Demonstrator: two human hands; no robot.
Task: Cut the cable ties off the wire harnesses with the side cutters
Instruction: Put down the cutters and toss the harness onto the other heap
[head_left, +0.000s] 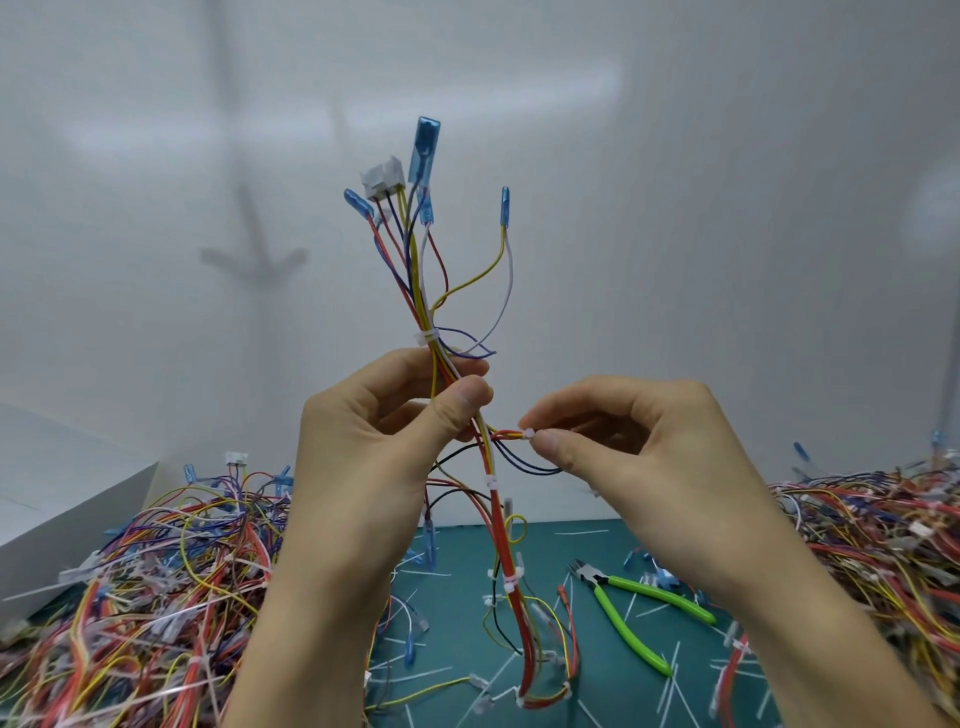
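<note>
The wire harness (426, 318) is being gripped upright by the left hand (374, 441); 1 cable tie (529, 434) beside that grip is being pinched by the right hand (639, 452), the side cutters (597, 581) lying apart.

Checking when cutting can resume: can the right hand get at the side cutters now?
Probably yes, once it lets go: the right hand pinches a cable tie on the harness; the side cutters lie uncovered on the mat below it.

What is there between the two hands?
Head view: from the harness in the left hand, a short red-and-yellow wire branch reaches the right hand, which pinches its white cable tie.
</note>
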